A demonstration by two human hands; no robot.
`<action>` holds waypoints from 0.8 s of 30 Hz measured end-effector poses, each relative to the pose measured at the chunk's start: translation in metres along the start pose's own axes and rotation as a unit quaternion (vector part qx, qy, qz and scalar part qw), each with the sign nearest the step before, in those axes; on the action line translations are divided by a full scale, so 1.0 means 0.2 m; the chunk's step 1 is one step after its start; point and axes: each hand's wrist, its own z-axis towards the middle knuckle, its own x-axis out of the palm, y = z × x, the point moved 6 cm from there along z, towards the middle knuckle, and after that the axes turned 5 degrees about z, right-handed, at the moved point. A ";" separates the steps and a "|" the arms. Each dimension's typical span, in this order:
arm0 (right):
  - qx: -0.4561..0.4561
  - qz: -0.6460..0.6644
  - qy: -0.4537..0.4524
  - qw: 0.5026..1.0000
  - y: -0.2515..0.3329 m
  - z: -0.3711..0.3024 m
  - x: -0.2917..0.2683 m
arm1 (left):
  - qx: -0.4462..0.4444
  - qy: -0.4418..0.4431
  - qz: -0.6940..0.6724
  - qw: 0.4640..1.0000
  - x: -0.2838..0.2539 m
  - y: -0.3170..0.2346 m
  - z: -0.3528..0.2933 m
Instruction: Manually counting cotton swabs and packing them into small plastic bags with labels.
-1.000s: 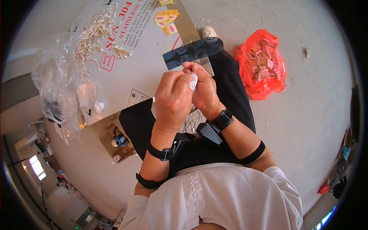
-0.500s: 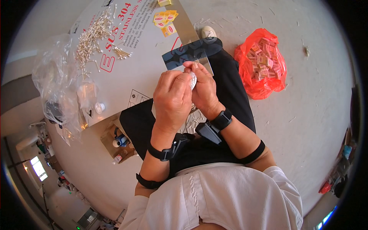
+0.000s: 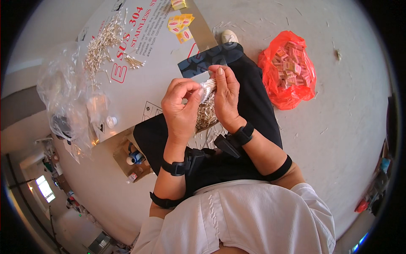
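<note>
Over my lap, both hands meet at a small bundle of cotton swabs (image 3: 209, 84). My right hand (image 3: 227, 95) is closed round the bundle from the right, its thumb along the sticks. From the left, the thumb and bent forefinger of my left hand (image 3: 181, 103) pinch the bundle's near, whitish end. Something shiny and clear shows at that end, too small to make out. Just below the hands lies a heap of loose cotton swabs (image 3: 206, 115) in a container on my lap, partly hidden by my wrists.
The printed board (image 3: 139, 80) on the left bears a swab pile (image 3: 103, 44), yellow packets (image 3: 181, 24) and a clear plastic bag (image 3: 59, 91). On the floor at right stands a red bag (image 3: 306, 63) of pink packets. A cardboard box (image 3: 124, 163) sits below the board.
My left hand has moved slightly left and its fingers have parted from the right hand's. The bundle's sticks now show between the hands, and more of the swab heap is visible.
</note>
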 end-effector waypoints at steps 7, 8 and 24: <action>-0.042 -0.029 -0.022 0.998 0.03 0.01 -0.01 | -0.029 -0.003 -0.039 0.999 0.01 0.05 0.01; -0.045 -0.039 -0.024 0.998 0.03 0.01 -0.01 | -0.035 0.000 -0.037 0.999 0.01 0.05 0.01; -0.058 -0.149 -0.026 0.987 -0.03 0.02 -0.02 | 0.064 -0.012 0.066 0.996 0.05 0.06 0.00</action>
